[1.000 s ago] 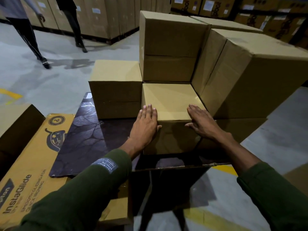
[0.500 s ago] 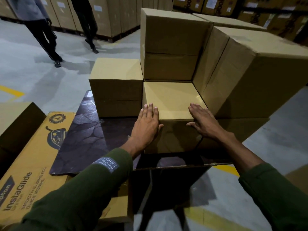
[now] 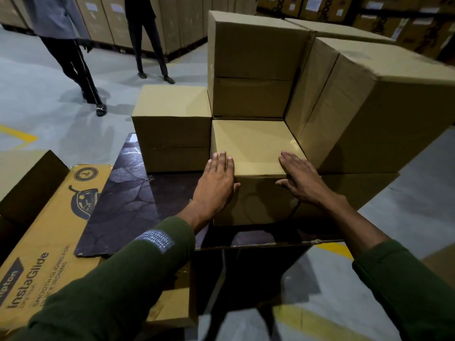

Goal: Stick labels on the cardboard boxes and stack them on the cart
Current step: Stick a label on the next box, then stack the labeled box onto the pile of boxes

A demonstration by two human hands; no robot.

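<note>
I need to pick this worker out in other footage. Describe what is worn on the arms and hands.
Both arms wear long dark green sleeves. The left sleeve bears a small grey rectangular patch with rows of tiny white print, too small to read. The right sleeve is pushed up, baring the forearm. The left hand and right hand are bare: no gloves, rings or watch visible.

A grey concrete floor (image 3: 37,99) spreads out, dim and faintly glossy, with yellow painted lines (image 3: 18,135) at nine o'clock. Tall rows of stacked cartons (image 3: 172,18) wall off twelve o'clock. Two people (image 3: 69,45) stand at eleven o'clock, throwing soft shadows.
</note>
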